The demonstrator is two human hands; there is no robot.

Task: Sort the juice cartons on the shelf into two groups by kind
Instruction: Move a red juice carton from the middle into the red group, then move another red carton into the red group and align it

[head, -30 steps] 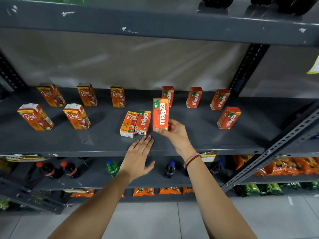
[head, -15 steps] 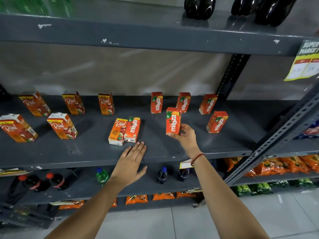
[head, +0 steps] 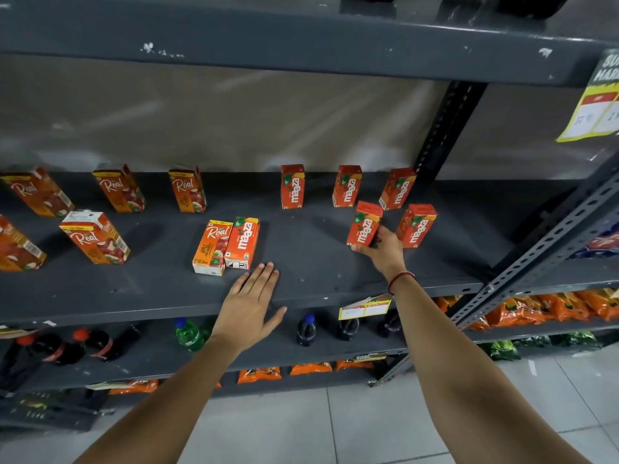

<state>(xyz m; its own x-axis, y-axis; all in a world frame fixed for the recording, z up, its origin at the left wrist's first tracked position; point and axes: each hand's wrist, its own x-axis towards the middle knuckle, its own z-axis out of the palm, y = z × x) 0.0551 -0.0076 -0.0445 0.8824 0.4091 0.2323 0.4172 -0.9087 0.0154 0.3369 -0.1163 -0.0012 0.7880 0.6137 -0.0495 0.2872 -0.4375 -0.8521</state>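
Observation:
My right hand (head: 382, 251) grips a red Maaza carton (head: 364, 223), upright at the right of the grey shelf (head: 301, 289), beside another Maaza carton (head: 416, 226). Three more Maaza cartons (head: 347, 186) stand in a row behind them. Several orange Real cartons (head: 95, 236) stand at the left of the shelf. In the middle, one Real carton (head: 212, 246) and one Maaza carton (head: 242, 242) stand side by side. My left hand (head: 249, 306) rests flat and empty on the shelf's front edge, just in front of that pair.
A slanted perforated metal brace (head: 536, 252) crosses in front at the right. The shelf above (head: 301, 38) hangs low overhead. Soda bottles (head: 305, 329) and orange snack packs (head: 542, 306) fill the lower shelves. A yellow price tag (head: 365, 308) hangs from the shelf edge.
My right hand has carried the Maaza carton from the middle of the shelf to the right, down beside the front Maaza carton. The left hand has stayed flat on the edge.

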